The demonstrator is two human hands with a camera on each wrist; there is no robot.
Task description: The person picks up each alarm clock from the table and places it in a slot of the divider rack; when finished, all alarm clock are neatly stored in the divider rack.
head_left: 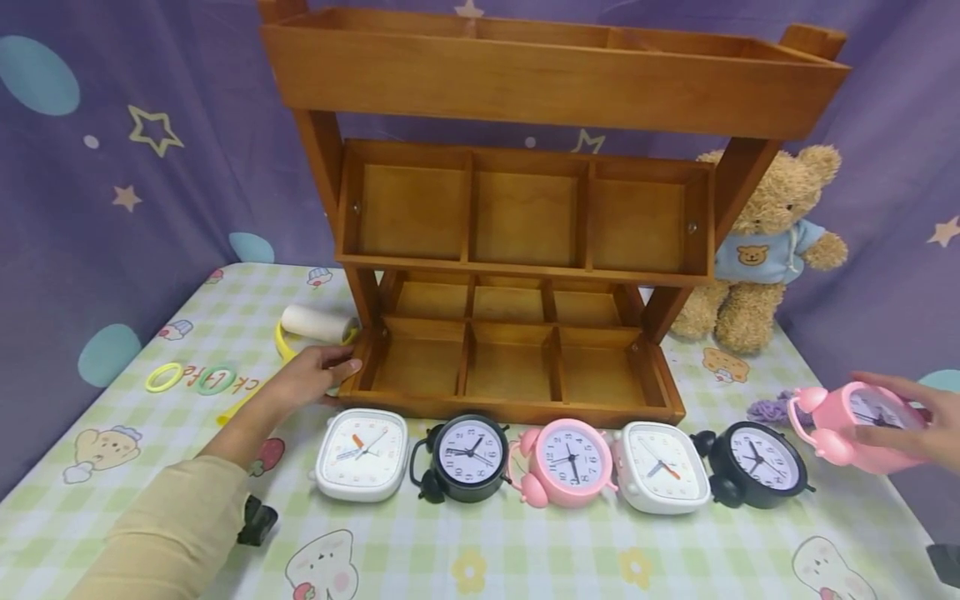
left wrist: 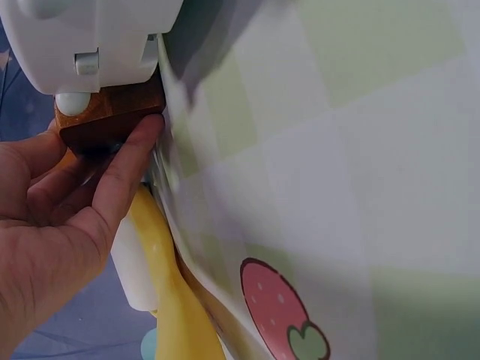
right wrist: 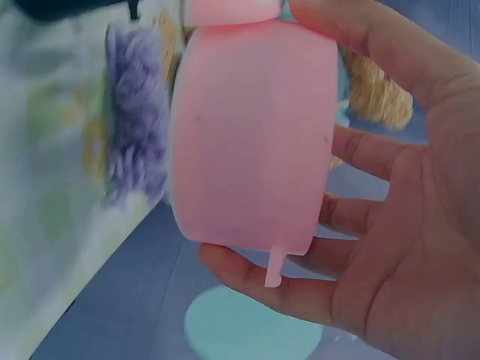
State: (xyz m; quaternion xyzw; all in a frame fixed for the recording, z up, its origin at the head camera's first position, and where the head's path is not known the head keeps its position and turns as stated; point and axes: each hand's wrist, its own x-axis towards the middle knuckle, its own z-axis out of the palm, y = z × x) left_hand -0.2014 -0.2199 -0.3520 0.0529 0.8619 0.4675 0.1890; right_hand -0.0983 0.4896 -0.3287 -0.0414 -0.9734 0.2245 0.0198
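At the right edge of the head view, my right hand (head_left: pixel 918 421) holds a pink alarm clock (right wrist: pixel 251 142) tilted on its side, its two bells toward the left. In the right wrist view, thumb and fingers wrap round its casing. My left hand (head_left: pixel 311 379) grips the lower left corner of a brown wooden shelf (head_left: pixel 517 410); the left wrist view shows its fingers around the dark wood end (left wrist: pixel 112 112). Along the shelf's front lie a white clock (head_left: pixel 362 456), a black clock (head_left: pixel 471 458), another pink clock (head_left: pixel 572 462), a second white clock (head_left: pixel 662 467) and a second black clock (head_left: pixel 757 464).
Behind the shelf's right side sits a teddy bear (head_left: pixel 750 242). A purple fuzzy thing (head_left: pixel 772 407) lies by the right clocks. Left of the shelf are a white roller with a yellow handle (head_left: pixel 318 323), a yellow ring (head_left: pixel 163 377) and a green ring (head_left: pixel 216 380). The shelf's compartments hold nothing visible.
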